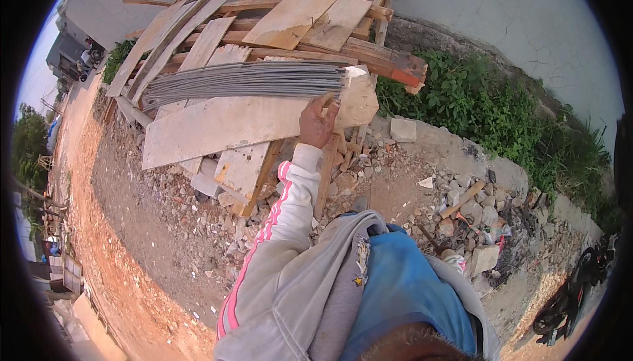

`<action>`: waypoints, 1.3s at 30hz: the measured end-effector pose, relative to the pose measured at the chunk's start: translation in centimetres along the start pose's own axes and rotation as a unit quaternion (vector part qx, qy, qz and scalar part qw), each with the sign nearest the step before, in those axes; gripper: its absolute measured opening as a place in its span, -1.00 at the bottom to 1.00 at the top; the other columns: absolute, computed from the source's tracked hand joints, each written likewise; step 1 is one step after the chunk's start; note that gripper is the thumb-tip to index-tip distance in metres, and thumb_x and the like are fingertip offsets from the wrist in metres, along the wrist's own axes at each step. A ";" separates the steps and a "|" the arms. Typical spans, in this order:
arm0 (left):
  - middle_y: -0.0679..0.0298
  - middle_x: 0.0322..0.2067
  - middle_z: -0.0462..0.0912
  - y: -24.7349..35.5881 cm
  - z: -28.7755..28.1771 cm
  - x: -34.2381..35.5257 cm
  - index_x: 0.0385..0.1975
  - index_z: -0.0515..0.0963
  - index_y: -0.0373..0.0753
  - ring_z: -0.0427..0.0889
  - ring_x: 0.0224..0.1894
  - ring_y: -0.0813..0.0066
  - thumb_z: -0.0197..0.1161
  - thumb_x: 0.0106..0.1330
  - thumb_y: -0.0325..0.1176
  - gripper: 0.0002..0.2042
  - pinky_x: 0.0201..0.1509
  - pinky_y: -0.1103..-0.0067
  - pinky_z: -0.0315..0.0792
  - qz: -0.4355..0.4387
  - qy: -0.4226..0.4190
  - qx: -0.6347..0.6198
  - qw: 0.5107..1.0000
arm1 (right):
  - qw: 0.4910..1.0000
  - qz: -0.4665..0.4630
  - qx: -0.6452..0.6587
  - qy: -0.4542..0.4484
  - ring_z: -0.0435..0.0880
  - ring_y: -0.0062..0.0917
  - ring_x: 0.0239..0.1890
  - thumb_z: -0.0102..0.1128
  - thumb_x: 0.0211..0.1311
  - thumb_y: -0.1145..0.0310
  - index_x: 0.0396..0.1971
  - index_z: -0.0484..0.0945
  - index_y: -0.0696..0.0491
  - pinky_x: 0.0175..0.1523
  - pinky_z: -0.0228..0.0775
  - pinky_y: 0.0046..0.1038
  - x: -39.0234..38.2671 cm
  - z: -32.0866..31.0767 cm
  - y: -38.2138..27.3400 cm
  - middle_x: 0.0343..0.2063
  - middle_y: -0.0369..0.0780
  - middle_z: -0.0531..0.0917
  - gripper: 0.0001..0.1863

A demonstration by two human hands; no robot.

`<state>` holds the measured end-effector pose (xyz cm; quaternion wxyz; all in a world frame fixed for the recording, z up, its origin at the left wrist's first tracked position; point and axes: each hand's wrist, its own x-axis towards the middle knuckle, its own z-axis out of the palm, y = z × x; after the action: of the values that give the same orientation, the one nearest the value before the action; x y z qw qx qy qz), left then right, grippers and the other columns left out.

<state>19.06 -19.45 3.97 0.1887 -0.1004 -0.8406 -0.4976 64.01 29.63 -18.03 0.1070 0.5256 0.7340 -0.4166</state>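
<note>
Pale grey wall (494, 5) closes the far side of this outdoor place, and before it, beyond the hands, rises a loose pile of wooden planks (297, 15). To the right of the left hand (318, 122), green plants (455, 90) grow along the foot of the wall; nearer than this hand, broken stones (389, 183) cover the ground.

On the pile lies a bundle of thin grey rods (244, 81), just beyond the left hand and reaching far to its left. Their long axis runs roughly crosswise to the left forearm, so this hand is at the right end of the bundle, not at its middle. Below the rods, on the near side, is a wide pale board (231, 123), and the hand is over its right part.

The left hand is about half open, with bent fingers at the near edge of the rods; whether it grips any of them, I cannot tell. The right hand (450, 254) is low by the body's right side, well apart from the rods. It seems closed around a dark stick (428, 237), but it is too small to be certain.
</note>
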 end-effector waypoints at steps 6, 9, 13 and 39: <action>0.08 -0.09 0.59 -5.8 -4.2 4.1 -0.14 0.67 -0.18 0.58 -0.03 0.01 0.39 0.24 -0.19 -0.73 0.03 0.23 0.50 -0.039 0.155 0.296 0.942 | 0.997 -0.031 -0.063 -0.027 0.63 -0.26 -0.22 0.30 0.20 -0.08 -0.24 0.67 0.12 -0.14 0.45 -0.25 3.8 -1.6 -8.7 -0.29 -0.08 0.65 -0.51; 0.08 -0.12 0.61 -6.2 -4.2 4.2 -0.24 0.68 -0.19 0.58 -0.04 0.00 0.40 0.22 -0.19 -0.77 0.04 0.22 0.48 -0.029 0.163 0.303 0.938 | 0.996 -0.023 -0.079 -0.041 0.62 -0.27 -0.24 0.29 0.21 -0.07 -0.24 0.66 0.12 -0.16 0.44 -0.26 5.7 -0.8 -11.5 -0.31 -0.09 0.64 -0.51; 0.09 -0.18 0.62 -6.4 -4.6 4.9 -0.35 0.67 -0.20 0.58 -0.07 0.01 0.40 0.21 -0.21 -0.80 0.02 0.21 0.47 -0.057 0.151 0.274 0.948 | 0.994 -0.023 -0.098 -0.051 0.61 -0.29 -0.26 0.28 0.22 -0.06 -0.25 0.65 0.12 -0.18 0.42 -0.27 8.0 0.1 -15.0 -0.33 -0.11 0.63 -0.53; 0.10 -0.34 0.75 -2.8 -3.4 5.3 0.18 0.45 -0.44 0.74 -0.32 0.27 0.32 0.11 -0.33 -0.40 -0.18 0.39 0.60 -0.382 0.368 0.175 0.830 | 0.937 -0.146 -0.201 -0.243 0.53 -0.41 -0.42 0.22 0.31 0.00 -0.30 0.60 0.12 -0.33 0.34 -0.34 33.4 9.1 -40.3 -0.47 -0.20 0.55 -0.59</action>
<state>14.02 -23.88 5.39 0.2935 0.4536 -0.7534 -0.3748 12.53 41.81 -23.52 0.3237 0.2622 0.8229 -0.3864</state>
